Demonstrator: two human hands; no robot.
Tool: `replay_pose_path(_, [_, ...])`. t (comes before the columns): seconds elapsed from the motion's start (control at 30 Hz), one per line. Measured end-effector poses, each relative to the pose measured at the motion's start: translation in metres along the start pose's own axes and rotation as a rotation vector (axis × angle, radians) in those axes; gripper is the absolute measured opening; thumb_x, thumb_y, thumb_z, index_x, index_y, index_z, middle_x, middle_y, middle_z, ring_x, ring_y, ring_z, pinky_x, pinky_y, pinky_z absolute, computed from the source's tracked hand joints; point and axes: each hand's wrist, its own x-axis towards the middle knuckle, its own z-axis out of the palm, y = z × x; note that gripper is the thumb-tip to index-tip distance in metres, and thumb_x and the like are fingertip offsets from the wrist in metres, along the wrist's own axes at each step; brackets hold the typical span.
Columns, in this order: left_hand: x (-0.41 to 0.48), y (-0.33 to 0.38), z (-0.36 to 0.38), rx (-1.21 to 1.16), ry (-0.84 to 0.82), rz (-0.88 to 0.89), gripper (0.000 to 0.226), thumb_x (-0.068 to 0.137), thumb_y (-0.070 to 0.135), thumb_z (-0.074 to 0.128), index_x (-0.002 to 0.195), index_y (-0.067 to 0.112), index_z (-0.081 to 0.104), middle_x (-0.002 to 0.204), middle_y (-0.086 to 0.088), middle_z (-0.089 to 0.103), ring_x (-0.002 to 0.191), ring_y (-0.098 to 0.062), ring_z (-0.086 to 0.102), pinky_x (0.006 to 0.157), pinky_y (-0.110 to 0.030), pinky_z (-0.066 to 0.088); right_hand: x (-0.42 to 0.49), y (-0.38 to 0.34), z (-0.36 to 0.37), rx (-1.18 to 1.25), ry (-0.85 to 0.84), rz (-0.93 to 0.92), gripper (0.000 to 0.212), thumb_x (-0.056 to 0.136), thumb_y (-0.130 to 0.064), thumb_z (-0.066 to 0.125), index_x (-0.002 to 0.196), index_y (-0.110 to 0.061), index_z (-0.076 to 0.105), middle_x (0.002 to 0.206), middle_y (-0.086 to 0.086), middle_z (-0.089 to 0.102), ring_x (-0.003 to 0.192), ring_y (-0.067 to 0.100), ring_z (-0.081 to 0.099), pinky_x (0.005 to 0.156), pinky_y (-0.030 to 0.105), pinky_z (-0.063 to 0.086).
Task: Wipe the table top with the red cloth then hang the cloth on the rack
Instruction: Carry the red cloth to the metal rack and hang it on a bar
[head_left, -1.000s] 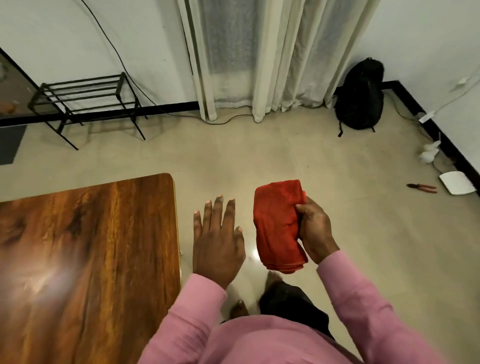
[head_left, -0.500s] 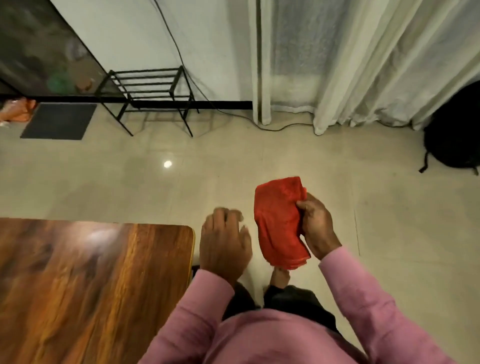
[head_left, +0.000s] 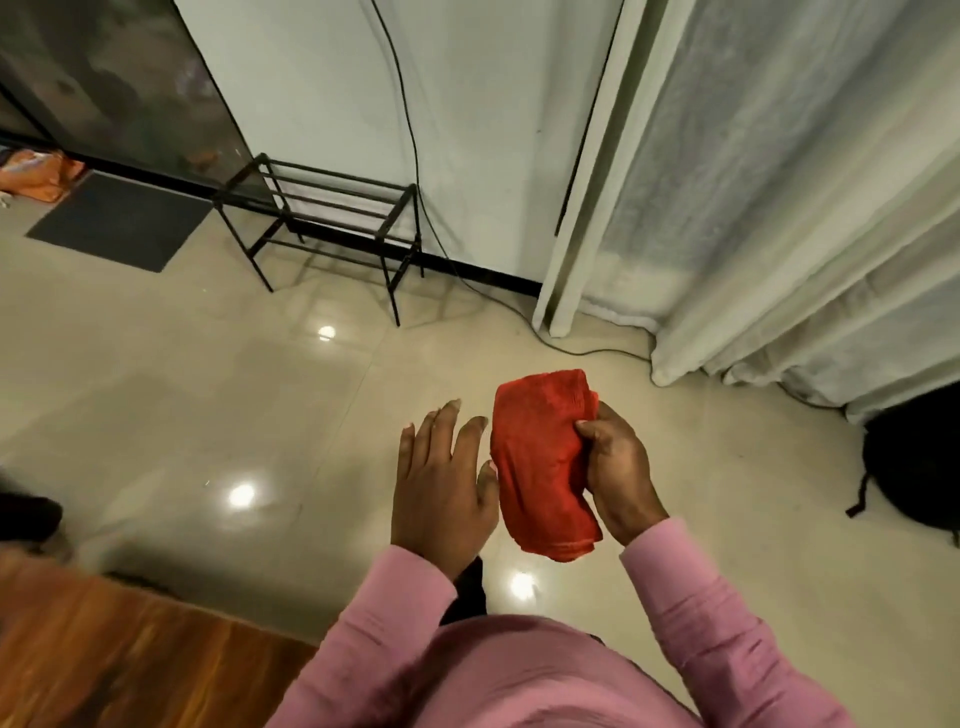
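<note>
Both hands hang over the tiled floor, past the wooden surface (head_left: 130, 654) whose edge shows at lower left. I grip the folded red cloth (head_left: 543, 462) in my right hand (head_left: 618, 473), thumb pressed across its front. Just beside it, my left hand (head_left: 441, 483) is flat, fingers spread, holding nothing. Against the far wall stands the black metal rack (head_left: 332, 223).

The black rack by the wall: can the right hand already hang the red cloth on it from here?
Probably not yet. The right hand grips the red cloth near the body, while the rack stands farther off across bare floor. Nothing blocks the way.
</note>
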Motion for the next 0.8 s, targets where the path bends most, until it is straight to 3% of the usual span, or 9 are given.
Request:
replay_pose_path(0.17, [0.088, -0.044, -0.018, -0.073, -0.039, 0.036, 0.052, 0.092, 0.031, 0.045, 0.143, 0.025, 0.034, 0.156, -0.002, 0.020, 0.144, -0.020, 0.014, 0.115, -0.034, -0.005, 0.069, -0.034, 0.049, -0.121, 0.030, -0.011, 0.031, 0.076, -0.019, 0.045, 0.088, -0.029, 0.072, 0.084, -0.001, 0.073, 0.080, 0.018, 0.070, 0.064, 0.026, 0.054])
replay_pose_path(0.43, [0.186, -0.120, -0.064, -0.082, 0.020, -0.057, 0.049, 0.091, 0.026, 0.049, 0.140, 0.022, 0.040, 0.153, -0.004, 0.028, 0.141, -0.020, 0.022, 0.116, -0.039, 0.002, 0.181, -0.063, 0.147, -0.054, -0.020, 0.025, 0.031, 0.070, -0.013, 0.048, 0.079, -0.028, 0.074, 0.076, -0.003, 0.072, 0.072, 0.015, 0.069, 0.066, 0.029, 0.054])
replay_pose_path(0.57, [0.220, -0.169, -0.088, -0.039, 0.043, -0.139, 0.050, 0.091, 0.026, 0.049, 0.139, 0.022, 0.040, 0.153, -0.005, 0.028, 0.142, -0.022, 0.022, 0.117, -0.040, 0.004, 0.236, -0.063, 0.214, -0.026, -0.063, 0.067, 0.029, 0.069, -0.014, 0.048, 0.088, -0.021, 0.068, 0.078, -0.002, 0.071, 0.081, 0.021, 0.066, 0.079, 0.037, 0.052])
replay_pose_path(0.67, [0.251, -0.206, -0.105, 0.004, 0.014, -0.171, 0.050, 0.090, 0.026, 0.050, 0.138, 0.021, 0.041, 0.152, -0.006, 0.029, 0.141, -0.025, 0.024, 0.117, -0.044, 0.007, 0.273, -0.061, 0.263, 0.005, -0.113, 0.075, 0.030, 0.069, -0.014, 0.047, 0.088, -0.022, 0.069, 0.079, -0.003, 0.072, 0.079, 0.017, 0.068, 0.069, 0.030, 0.054])
replay_pose_path(0.8, [0.303, -0.257, -0.128, 0.102, -0.018, -0.178, 0.048, 0.088, 0.024, 0.052, 0.135, 0.018, 0.046, 0.149, -0.010, 0.034, 0.138, -0.027, 0.029, 0.115, -0.049, 0.012, 0.321, -0.055, 0.325, 0.045, -0.136, 0.130, 0.026, 0.071, -0.018, 0.048, 0.079, -0.026, 0.070, 0.079, -0.005, 0.071, 0.080, 0.016, 0.065, 0.074, 0.034, 0.051])
